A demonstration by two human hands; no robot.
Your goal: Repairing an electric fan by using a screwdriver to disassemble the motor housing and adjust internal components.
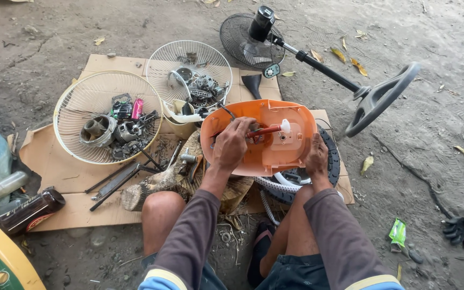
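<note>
An orange plastic fan base [243, 121] lies upside down in front of my knees, on a black ring and a chunk of wood. My left hand [232, 144] grips a red-handled screwdriver [267, 130] whose tip points at a white part [287, 131] inside the base. My right hand [317, 156] rests on the base's near right edge and steadies it.
Two white fan guards [73, 102] [159, 62] hold several metal parts, on a cardboard sheet [65, 172]. A black standing fan [318, 64] lies on the dirt behind. A dark bottle [28, 212] lies left, black gloves [457, 228] and a green wrapper [397, 232] right.
</note>
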